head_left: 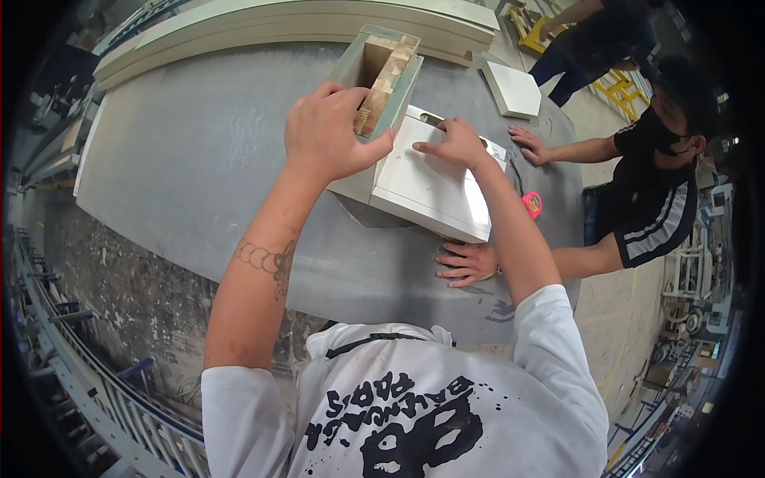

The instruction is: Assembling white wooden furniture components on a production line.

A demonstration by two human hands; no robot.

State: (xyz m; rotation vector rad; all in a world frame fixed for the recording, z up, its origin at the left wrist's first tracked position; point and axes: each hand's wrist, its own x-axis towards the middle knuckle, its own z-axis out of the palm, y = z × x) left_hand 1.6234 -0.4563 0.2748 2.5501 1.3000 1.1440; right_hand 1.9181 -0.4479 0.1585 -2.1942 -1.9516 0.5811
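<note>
My left hand (331, 131) grips the near left side of a hollow block (390, 84) with greenish-grey outer boards and a pale wood strip inside. Its fingers reach over the block's rim, and the thumb lies along the near side. Beside the block lies a white panel section (434, 183) with cut-outs near its far edge. My right hand (460, 143) holds that panel at a cut-out, its thumb on the white face and its fingertips partly hidden. The block and the panel touch or nearly touch.
A grey table (199, 151) bears everything. A co-worker's hands (470, 263) rest near the panel. A pink-red tape measure (531, 205) lies to its right. A white angular block (510, 89) stands farther back, and long cream beams (279, 28) line the far edge.
</note>
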